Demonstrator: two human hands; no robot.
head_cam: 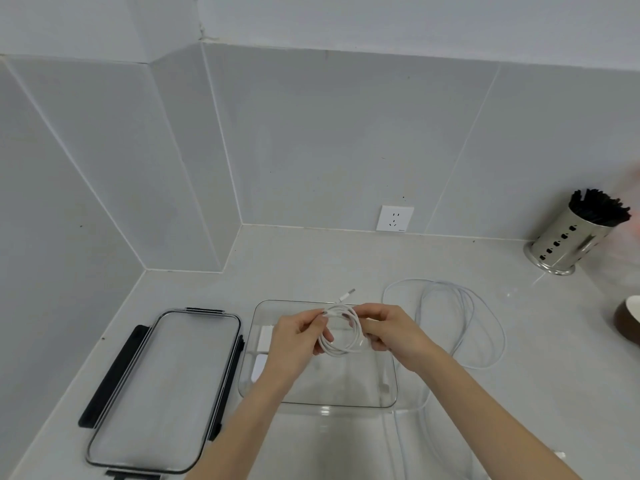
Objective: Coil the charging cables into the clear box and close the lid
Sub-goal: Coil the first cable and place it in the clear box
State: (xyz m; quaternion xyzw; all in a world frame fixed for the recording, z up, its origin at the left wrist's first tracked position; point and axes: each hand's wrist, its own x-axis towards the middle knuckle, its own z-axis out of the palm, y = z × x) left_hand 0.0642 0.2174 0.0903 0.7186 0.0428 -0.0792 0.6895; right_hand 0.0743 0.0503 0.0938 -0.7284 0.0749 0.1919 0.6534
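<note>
Coiled white cable [341, 332] hangs low in the centre of the frame, held over the clear box [388, 386] by both hands. The left hand [298, 341] pinches the loop at its upper left side; the right hand [391, 332] has its fingers curled round the loop's right side. The coil is a small ring, slightly taller than wide, and its free plug end [347, 293] sticks out toward the upper right, past the box's far rim.

The box sits open on the pale counter [311, 268], its long axis running from the lower edge of the frame toward the wall. Inside, against its left wall, lie two small white blocks [265, 339], probably chargers, though the hand partly hides them. The lid [166, 393] lies flat at lower left, just beside the box, with black clips [112, 375] on its sides.

A second white cable [460, 320] sprawls in loose loops to the right of the box, one strand running down past the box's lower right corner. Open counter lies between the box and the back wall, where a wall socket [394, 218] is set. At far right stand a perforated steel holder [568, 240] of black sticks and, cut by the frame edge, a brown bowl [628, 318].
</note>
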